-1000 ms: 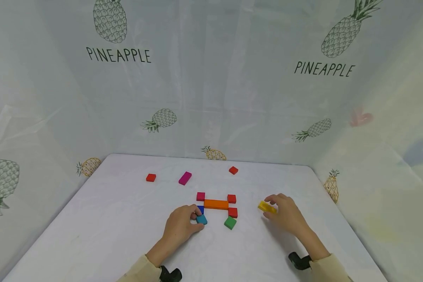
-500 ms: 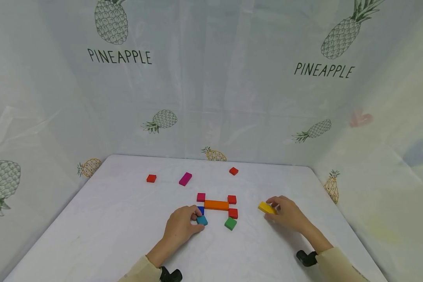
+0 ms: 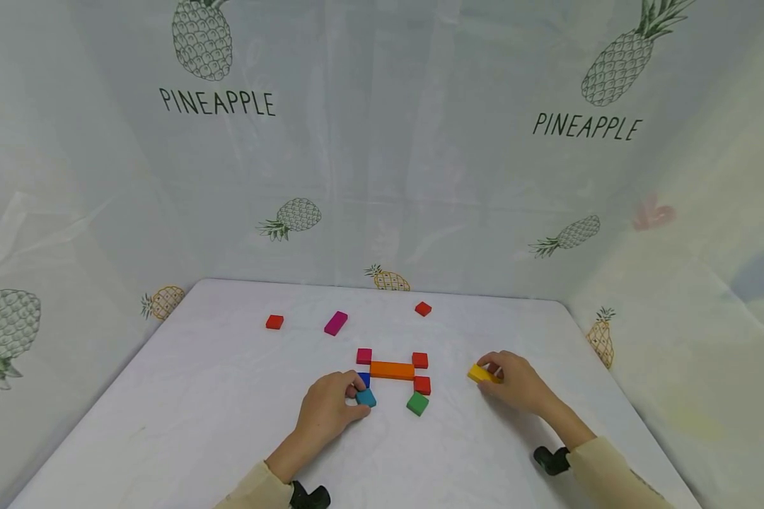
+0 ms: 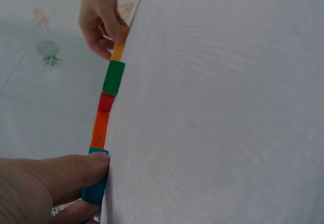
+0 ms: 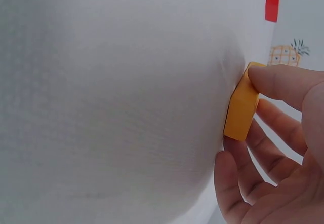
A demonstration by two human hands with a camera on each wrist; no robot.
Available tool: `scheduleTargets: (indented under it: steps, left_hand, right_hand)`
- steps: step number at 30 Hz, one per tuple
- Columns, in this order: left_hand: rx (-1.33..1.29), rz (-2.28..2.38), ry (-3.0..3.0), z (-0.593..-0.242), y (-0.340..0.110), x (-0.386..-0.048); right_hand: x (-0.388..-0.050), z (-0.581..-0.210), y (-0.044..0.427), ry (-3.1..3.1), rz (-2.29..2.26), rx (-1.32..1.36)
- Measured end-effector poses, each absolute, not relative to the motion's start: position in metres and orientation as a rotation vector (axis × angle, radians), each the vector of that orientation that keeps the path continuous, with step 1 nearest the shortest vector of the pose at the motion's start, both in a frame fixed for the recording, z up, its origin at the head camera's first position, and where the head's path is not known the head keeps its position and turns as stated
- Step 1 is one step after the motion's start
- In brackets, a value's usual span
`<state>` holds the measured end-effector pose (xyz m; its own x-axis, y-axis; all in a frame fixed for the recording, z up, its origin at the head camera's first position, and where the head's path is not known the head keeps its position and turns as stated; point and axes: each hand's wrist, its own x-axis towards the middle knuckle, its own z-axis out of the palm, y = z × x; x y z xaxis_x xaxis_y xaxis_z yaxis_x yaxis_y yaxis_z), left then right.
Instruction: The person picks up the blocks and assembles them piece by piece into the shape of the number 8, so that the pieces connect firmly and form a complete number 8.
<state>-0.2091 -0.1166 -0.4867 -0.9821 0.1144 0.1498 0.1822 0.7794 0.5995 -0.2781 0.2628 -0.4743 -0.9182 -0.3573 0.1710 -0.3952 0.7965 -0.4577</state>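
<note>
My left hand (image 3: 323,406) pinches a light blue block (image 3: 366,399) between thumb and fingers, on the white table. Just behind it sits a dark blue block (image 3: 363,379), partly covered by the fingers. Over on the right, my right hand (image 3: 516,382) holds a yellow block (image 3: 482,373) by its near end; in the right wrist view the thumb presses on the yellow block (image 5: 243,107). Between the hands lies a long orange block (image 3: 392,370), with a pinkish-red block (image 3: 364,355) and two red blocks (image 3: 420,360) at its ends. A tilted green block (image 3: 417,404) sits in front of the nearer red one.
Toward the back of the table (image 3: 229,396) lie a red block (image 3: 274,322), a magenta oblong block (image 3: 335,323) and another red block (image 3: 423,309). A pineapple-print curtain (image 3: 382,162) hangs behind and along the sides.
The right hand and forearm have shifted slightly around the yellow block, which stays at about the same spot. The left hand and the light blue block have hardly moved.
</note>
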Motion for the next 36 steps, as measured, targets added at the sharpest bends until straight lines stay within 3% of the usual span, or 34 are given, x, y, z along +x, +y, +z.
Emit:
scheduleTargets:
  steps: [19, 36]
  left_hand:
    - [-0.217, -0.965, -2.876, -0.492, -0.116, -0.213]
    - [-0.238, -0.984, -2.858, -0.488, -0.117, -0.21]
  right_hand:
    - [-0.271, -0.459, 0.243, -2.92, 0.754, 0.61]
    - [-0.25, -0.441, 0.191, -2.878, 0.825, 0.906]
